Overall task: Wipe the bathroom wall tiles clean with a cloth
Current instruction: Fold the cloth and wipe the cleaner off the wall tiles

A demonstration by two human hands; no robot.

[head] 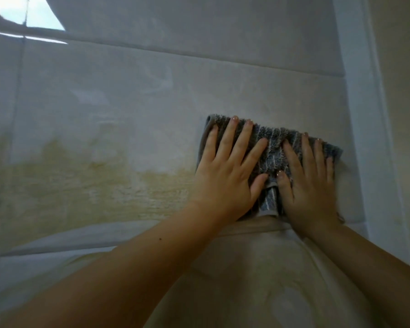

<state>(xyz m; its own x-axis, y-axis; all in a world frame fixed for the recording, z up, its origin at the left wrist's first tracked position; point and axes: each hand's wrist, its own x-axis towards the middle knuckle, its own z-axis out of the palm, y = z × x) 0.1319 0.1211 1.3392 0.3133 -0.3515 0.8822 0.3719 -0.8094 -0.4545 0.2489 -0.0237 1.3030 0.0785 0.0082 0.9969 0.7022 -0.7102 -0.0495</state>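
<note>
Pressed the striped grey cloth (273, 147) flat against the wall tile (128, 102) under straight, spread fingers (227, 138) of left hand (225, 178) and right hand (310, 192), long axis sideways, just right of the yellowish stain (81, 185), nearest the left hand.

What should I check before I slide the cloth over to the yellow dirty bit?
1. Both hands on the cloth: ok. The left hand and right hand press the striped cloth with straight fingers.
2. Cloth flat against the wall tiles: ok.
3. Tiles clean: not ok. A yellowish stain spreads left of the cloth.
4. Room to wipe rightward: not ok. The white corner strip is close by, so go left.
5. Cloth damp enough: cannot tell.
</note>
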